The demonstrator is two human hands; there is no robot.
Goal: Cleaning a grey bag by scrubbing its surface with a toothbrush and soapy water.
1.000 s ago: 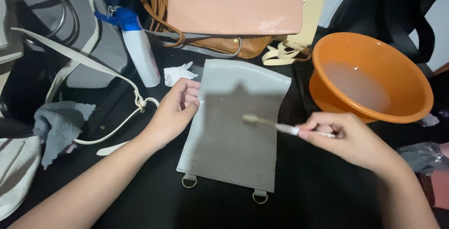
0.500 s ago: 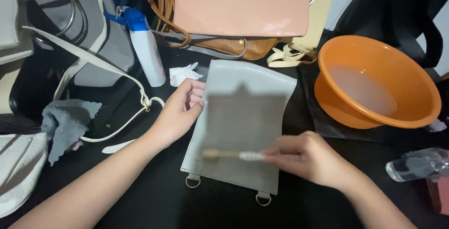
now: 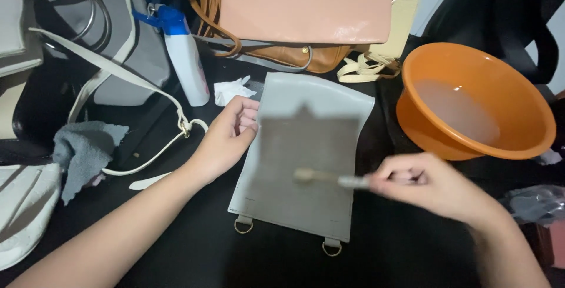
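Observation:
A flat pale grey bag with two metal rings at its lower edge lies on the black table. My left hand presses on its left edge, fingers curled onto the surface. My right hand grips a small brush by its handle; the bristle end rests on the darker, damp middle of the bag. The brush and right hand are blurred by motion.
An orange basin with cloudy water stands at the right. A pink bag over a tan bag lies at the back, a white spray bottle beside it. A grey cloth, white straps and a crumpled tissue lie at the left.
The right hand with the brush swept left across the bag and has come back to the right. The left hand stayed on the bag's left edge.

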